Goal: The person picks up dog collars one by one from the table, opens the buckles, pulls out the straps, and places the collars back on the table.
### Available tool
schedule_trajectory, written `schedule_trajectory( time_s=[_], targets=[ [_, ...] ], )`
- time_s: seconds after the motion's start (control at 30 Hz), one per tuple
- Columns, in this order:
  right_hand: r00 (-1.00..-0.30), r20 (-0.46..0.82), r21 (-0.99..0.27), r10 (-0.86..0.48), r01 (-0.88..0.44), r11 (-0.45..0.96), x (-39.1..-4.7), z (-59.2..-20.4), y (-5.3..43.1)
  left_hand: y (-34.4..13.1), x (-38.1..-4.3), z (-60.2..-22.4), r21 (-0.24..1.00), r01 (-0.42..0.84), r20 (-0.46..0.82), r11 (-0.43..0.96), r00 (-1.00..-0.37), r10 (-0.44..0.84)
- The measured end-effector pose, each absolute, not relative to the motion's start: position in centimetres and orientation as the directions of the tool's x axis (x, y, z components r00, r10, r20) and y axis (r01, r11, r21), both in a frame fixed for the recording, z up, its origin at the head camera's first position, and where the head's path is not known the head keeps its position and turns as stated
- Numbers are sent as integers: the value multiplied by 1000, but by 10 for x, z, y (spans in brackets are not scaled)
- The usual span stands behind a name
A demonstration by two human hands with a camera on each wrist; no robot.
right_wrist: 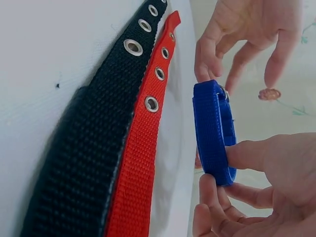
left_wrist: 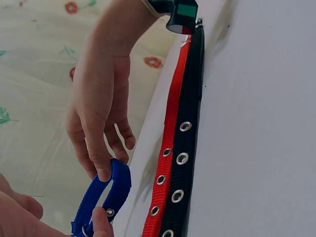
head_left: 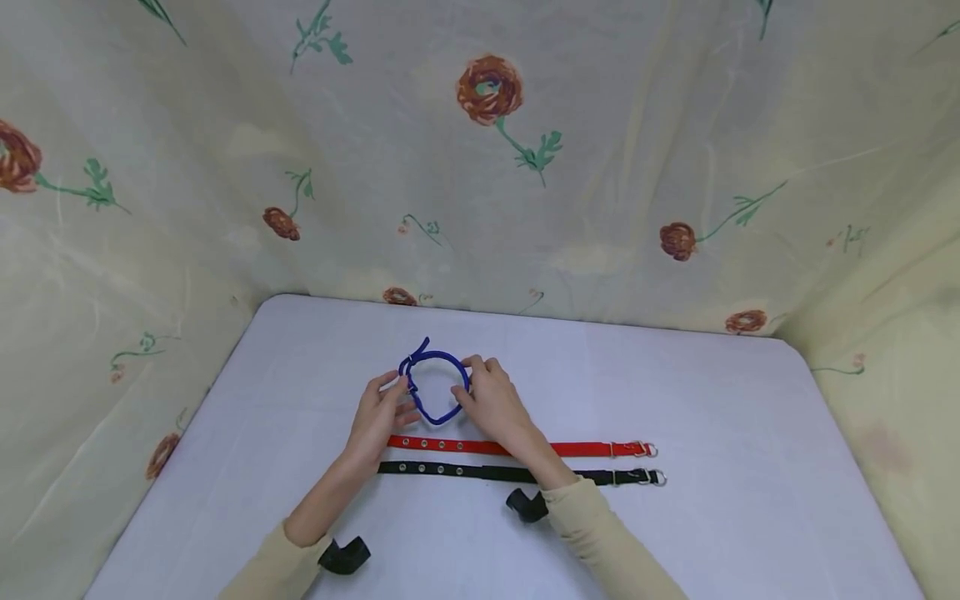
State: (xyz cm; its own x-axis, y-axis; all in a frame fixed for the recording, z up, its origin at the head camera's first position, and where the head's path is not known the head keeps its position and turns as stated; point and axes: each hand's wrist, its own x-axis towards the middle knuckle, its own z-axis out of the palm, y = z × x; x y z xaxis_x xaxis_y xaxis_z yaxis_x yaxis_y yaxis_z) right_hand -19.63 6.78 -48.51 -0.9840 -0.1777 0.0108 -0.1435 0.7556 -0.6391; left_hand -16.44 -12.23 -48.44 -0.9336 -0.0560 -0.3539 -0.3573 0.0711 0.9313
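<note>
A blue webbing collar (head_left: 453, 358), closed in a loop with its tail end sticking up, is held upright above the table between both hands. My left hand (head_left: 378, 417) pinches its left side near the buckle (head_left: 412, 388), with the lower fingers spread. My right hand (head_left: 495, 404) grips the opposite side, the thumb inside the loop and fingers outside. In the left wrist view a metal eyelet (left_wrist: 110, 213) shows on the blue band. Below the hands lie a red collar (head_left: 577, 449) and a black collar (head_left: 506, 473), both stretched flat; the right forearm crosses over them.
The white table (head_left: 712, 400) meets a flowered cloth backdrop (head_left: 585, 150) behind and at both sides. Metal rings and buckles sit at the right ends of the flat collars. Black wrist mounts (head_left: 345, 556) are on both sleeves.
</note>
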Motion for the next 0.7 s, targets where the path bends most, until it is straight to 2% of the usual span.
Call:
schedule_trajectory(
  time_s=[0.7],
  targets=[
    [-979, 62, -655, -193, -186, 733, -178, -483, 79, -118, -156, -485, 932, -363, -363, -3, -932, -4]
  ],
)
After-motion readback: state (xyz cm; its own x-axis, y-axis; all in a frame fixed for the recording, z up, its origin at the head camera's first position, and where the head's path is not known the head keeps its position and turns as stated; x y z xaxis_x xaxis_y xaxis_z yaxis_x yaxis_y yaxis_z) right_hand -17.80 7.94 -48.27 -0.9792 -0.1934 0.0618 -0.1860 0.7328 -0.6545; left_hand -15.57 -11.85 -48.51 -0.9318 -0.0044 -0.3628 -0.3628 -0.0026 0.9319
